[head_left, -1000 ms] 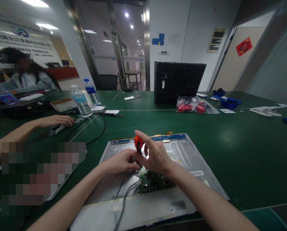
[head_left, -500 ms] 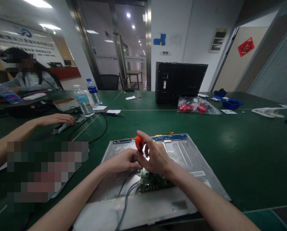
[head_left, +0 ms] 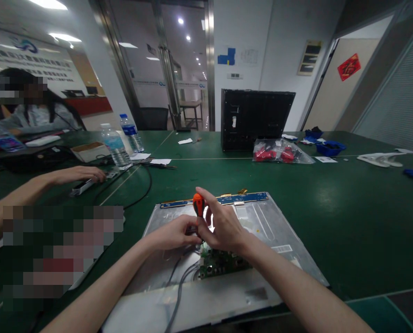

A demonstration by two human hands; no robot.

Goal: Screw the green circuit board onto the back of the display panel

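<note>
An upright screwdriver (head_left: 198, 205) with an orange and black handle is gripped in my right hand (head_left: 223, 226), whose index finger reaches up beside the handle top. Low by the shaft, my left hand (head_left: 178, 232) is closed, its thumb and fingers pinched around the screwdriver's lower part; the fingertips are partly hidden. Both hands are over a green circuit board (head_left: 223, 266) on the silver metal back of a flat display panel (head_left: 279, 222). The screwdriver's tip is hidden by my hands. Grey cables (head_left: 181, 291) run from the board toward me.
Left of me, another person's hand (head_left: 84, 174) rests by a small metal piece on the green table (head_left: 331, 194). Water bottles (head_left: 116, 147) stand behind it. A black monitor casing (head_left: 256, 118) and a plastic bag with red items (head_left: 282, 152) stand farther back.
My view has turned slightly to the right. The screwdriver handle has rotated, showing more black on its side; both hands keep about the same place over the board.
</note>
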